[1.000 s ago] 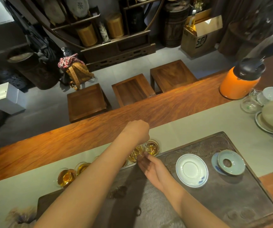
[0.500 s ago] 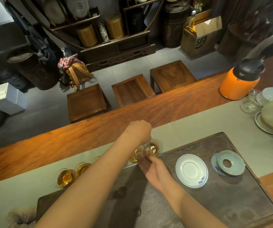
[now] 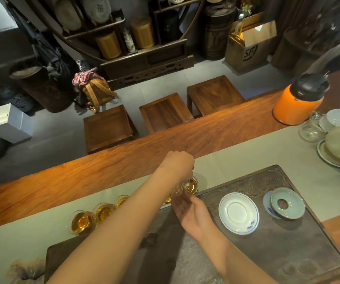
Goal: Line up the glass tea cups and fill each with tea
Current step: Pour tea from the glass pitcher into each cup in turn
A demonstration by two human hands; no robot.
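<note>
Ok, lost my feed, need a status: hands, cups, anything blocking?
Left hand curled over rightmost cup. Right hand open beside it. Filled cups in a row. Left forearm hides the middle cups.

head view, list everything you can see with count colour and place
glass tea cups: at least five showing, amber tea inside, in a row on the grey runner; some hidden by the arm
grey runner: one, along the wooden table
tea tray: one, dark carved, near edge
white saucer: one, blue rim, on tray
pale blue lid: one, on a small blue dish, tray right
orange flask: one, black top, far right
teaware cluster: glass and pale pieces, right edge
wooden stools: three, brown, behind table
cardboard box: one, floor at back
left hand: fingers curled down over the rightmost cups; what it grips is hidden
right hand: fingers reach to a cup there; grip unclear
</note>
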